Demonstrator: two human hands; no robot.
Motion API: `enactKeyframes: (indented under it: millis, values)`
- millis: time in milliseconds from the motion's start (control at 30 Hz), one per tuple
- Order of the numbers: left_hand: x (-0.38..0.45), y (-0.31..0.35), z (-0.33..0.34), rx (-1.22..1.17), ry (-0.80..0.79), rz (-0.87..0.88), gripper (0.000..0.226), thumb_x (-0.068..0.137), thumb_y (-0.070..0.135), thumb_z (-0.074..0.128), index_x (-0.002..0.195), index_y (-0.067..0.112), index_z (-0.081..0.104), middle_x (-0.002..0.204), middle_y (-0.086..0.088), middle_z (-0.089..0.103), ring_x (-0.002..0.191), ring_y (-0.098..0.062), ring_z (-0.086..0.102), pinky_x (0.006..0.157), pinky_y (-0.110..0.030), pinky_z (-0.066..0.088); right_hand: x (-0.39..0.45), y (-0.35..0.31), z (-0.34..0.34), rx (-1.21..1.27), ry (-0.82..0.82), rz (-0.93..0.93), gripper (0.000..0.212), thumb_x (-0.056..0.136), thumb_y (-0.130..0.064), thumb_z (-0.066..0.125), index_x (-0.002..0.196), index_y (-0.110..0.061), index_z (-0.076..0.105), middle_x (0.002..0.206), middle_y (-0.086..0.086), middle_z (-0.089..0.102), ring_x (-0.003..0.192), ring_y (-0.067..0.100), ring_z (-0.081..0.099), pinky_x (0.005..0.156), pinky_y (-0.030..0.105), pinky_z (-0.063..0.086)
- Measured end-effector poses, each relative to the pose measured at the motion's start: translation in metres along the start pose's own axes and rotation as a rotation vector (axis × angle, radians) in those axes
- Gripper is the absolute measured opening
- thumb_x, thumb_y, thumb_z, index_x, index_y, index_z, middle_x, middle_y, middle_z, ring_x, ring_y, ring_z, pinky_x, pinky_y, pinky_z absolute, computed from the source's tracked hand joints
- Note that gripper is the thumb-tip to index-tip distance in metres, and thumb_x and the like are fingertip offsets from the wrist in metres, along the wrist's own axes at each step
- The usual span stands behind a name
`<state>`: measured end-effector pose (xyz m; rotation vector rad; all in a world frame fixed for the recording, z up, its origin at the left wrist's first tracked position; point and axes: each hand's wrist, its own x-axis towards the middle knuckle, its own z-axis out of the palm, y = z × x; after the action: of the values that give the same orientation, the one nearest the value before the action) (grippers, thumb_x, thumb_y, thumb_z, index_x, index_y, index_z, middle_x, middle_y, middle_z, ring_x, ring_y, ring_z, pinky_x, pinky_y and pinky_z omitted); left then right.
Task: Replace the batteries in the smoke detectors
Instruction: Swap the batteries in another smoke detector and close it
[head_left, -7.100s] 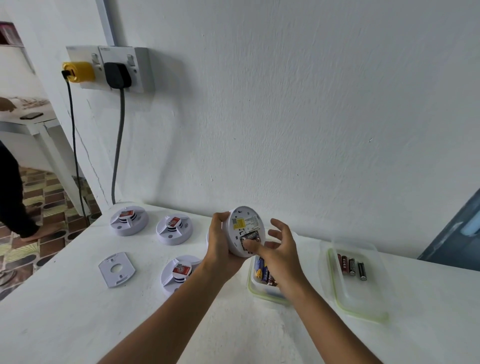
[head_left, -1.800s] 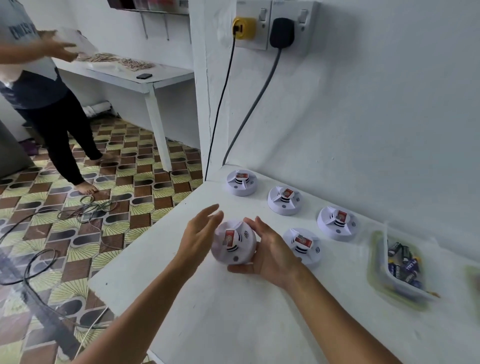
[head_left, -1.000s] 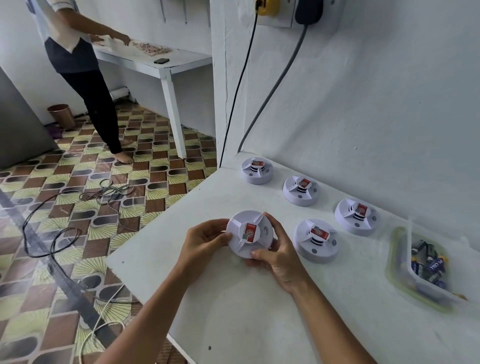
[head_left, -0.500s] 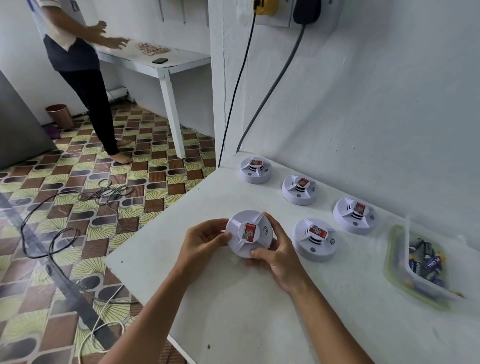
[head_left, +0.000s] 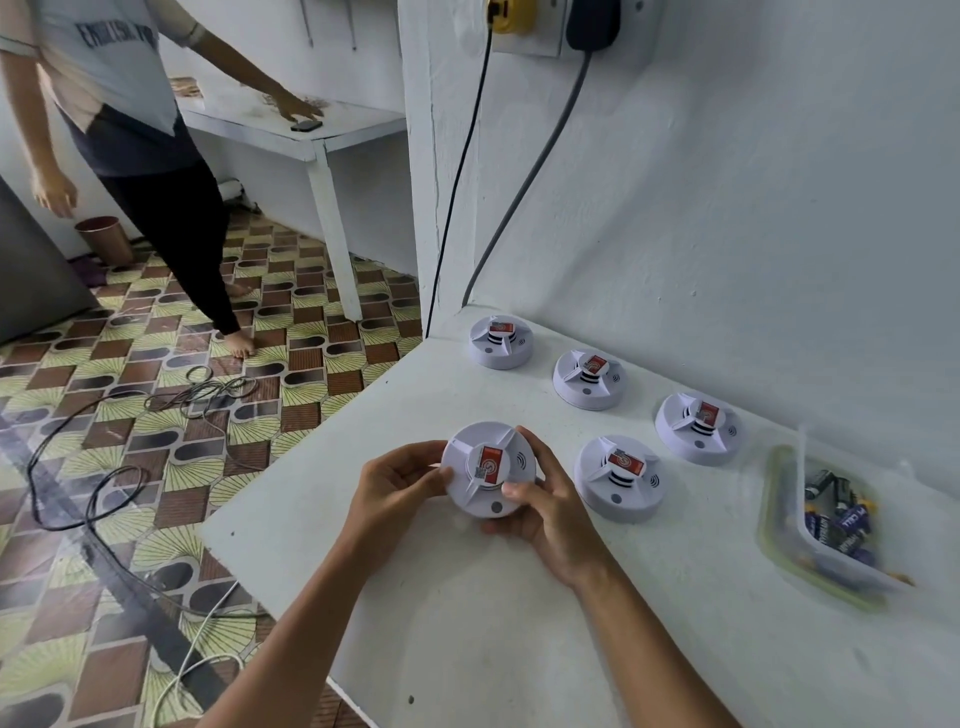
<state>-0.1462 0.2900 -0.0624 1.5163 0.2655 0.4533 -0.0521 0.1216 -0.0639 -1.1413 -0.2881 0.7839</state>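
Note:
A white round smoke detector (head_left: 485, 462) with a red sticker faces up just above the white table (head_left: 519, 623), held between both hands. My left hand (head_left: 395, 488) grips its left rim with curled fingers. My right hand (head_left: 545, 506) grips its right and near side, thumb on top. Several more white detectors sit face up on the table: one beside my right hand (head_left: 618, 480), and three in a row along the wall (head_left: 500, 343), (head_left: 588, 379), (head_left: 696, 428). A clear plastic box (head_left: 831, 525) holding several batteries stands at the right.
The table's left edge drops to a patterned floor with loose cables (head_left: 104, 499). Two cords (head_left: 524, 176) hang from wall sockets above the table's far corner. Another person (head_left: 130, 130) stands at a second white table (head_left: 311, 140) in the background.
My hands took up the detector and now grip it from both sides, face up; it has barely moved over the last second. The person in the background stepped closer.

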Motion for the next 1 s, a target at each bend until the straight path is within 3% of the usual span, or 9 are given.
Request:
enactKeyframes:
  millis: [333, 767, 1000]
  values:
    - [-0.0006, 0.0007, 0.0, 0.009, 0.011, 0.006, 0.026, 0.086, -0.001, 0.065, 0.112, 0.001, 0.069, 0.103, -0.009, 0.074, 0.093, -0.025, 0.07, 0.077, -0.03, 0.057, -0.0019, 0.0004, -0.0005, -0.095, -0.017, -0.045, 0.079, 0.062, 0.005, 0.068, 0.131, -0.03, 0.05, 0.122, 0.008, 0.061, 0.096, 0.02, 0.068, 0.067, 0.041, 0.056]
    - [-0.0011, 0.0012, -0.0001, 0.023, 0.001, 0.021, 0.026, 0.086, 0.002, 0.066, 0.112, 0.004, 0.07, 0.104, -0.007, 0.074, 0.094, -0.025, 0.07, 0.079, -0.033, 0.058, -0.0011, 0.0017, -0.0012, -0.11, -0.025, -0.059, 0.072, 0.064, 0.004, 0.069, 0.121, -0.038, 0.058, 0.12, 0.008, 0.063, 0.101, 0.025, 0.065, 0.067, 0.039, 0.055]
    - [-0.0011, -0.0002, -0.0001, -0.007, 0.001, 0.014, 0.028, 0.083, 0.009, 0.071, 0.111, 0.005, 0.07, 0.104, -0.008, 0.074, 0.094, -0.025, 0.07, 0.079, -0.032, 0.057, -0.0019, -0.0001, -0.0005, -0.111, -0.03, -0.06, 0.073, 0.064, 0.004, 0.069, 0.124, -0.034, 0.056, 0.118, 0.008, 0.064, 0.099, 0.023, 0.067, 0.068, 0.041, 0.056]
